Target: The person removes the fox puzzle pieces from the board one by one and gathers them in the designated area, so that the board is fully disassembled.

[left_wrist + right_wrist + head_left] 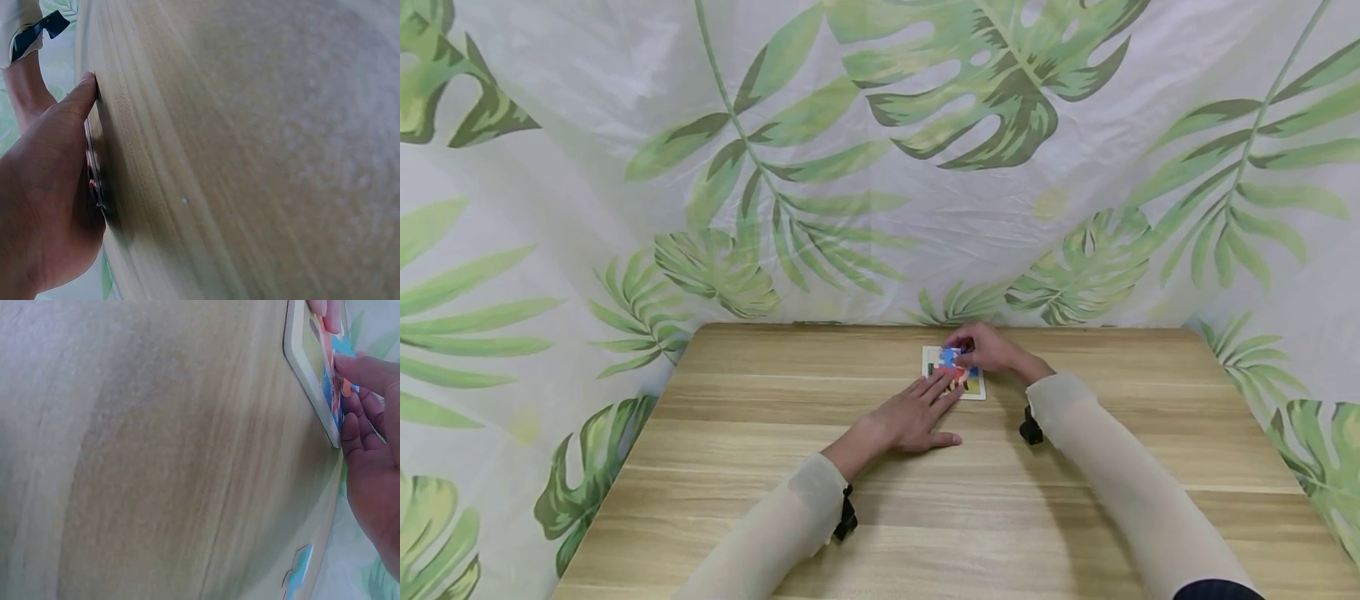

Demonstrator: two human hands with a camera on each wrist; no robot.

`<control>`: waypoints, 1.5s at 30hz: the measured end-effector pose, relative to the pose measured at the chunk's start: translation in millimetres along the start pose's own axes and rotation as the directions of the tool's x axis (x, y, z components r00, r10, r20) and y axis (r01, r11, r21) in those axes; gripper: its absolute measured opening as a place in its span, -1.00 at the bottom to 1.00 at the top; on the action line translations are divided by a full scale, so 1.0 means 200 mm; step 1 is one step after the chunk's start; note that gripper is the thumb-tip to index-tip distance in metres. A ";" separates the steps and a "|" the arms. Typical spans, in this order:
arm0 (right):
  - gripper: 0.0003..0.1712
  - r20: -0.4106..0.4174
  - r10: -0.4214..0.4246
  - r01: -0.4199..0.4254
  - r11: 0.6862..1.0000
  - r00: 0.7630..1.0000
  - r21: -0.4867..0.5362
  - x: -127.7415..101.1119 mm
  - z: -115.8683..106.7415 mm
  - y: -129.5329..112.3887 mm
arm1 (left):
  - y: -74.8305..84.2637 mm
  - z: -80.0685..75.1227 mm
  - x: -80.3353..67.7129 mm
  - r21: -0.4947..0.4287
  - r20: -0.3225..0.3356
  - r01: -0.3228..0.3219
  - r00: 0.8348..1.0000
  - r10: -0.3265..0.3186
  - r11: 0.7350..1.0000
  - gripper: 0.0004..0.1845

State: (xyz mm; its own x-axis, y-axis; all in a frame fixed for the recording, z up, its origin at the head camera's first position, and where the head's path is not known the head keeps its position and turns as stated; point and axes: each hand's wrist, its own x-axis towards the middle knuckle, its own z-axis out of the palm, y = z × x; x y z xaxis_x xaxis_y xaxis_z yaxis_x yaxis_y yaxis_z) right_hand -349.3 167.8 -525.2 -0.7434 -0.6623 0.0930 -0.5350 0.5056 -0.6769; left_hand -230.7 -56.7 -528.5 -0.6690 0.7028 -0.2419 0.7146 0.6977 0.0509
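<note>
Fingers [365, 370] on puzzle [300, 359]; right-wrist-only loose piece [300, 569]

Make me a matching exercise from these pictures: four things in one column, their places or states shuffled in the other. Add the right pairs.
Things
1. Left hand
2. Right hand
3. Loose piece
4. Leafy backdrop

Places or states
A. Lying on the table, apart from the puzzle
B. Hanging behind the table
C. Pinching a partly blue piece
D. Spread out, reaching onto the puzzle

Pairs: 1-D, 2-C, 3-A, 4-B
</note>
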 end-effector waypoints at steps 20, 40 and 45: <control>-0.69 -0.007 0.036 -0.035 0.995 0.999 0.091 -0.01 -0.02 -0.03 | 0.00 0.01 0.00 0.011 -0.014 -0.003 1.000 0.003 1.000 -0.06; -0.66 -0.058 0.114 -0.098 0.969 0.992 0.228 -0.05 -0.05 -0.03 | 0.00 -0.01 -0.01 -0.059 -0.020 -0.016 1.000 0.015 0.998 -0.07; -0.64 -0.035 0.137 -0.125 0.964 0.990 0.235 -0.08 -0.08 -0.03 | -0.01 0.01 0.00 -0.058 -0.016 -0.021 1.000 0.020 0.998 -0.07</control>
State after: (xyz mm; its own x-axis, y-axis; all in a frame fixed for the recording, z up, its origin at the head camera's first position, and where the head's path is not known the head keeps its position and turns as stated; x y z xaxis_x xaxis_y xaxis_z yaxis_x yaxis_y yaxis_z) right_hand -340.4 183.6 -510.3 -0.8233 -0.5671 0.0250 -0.3288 0.4405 -0.8354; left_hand -231.5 -57.2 -530.5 -0.6573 0.7190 -0.2258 0.7157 0.6894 0.1120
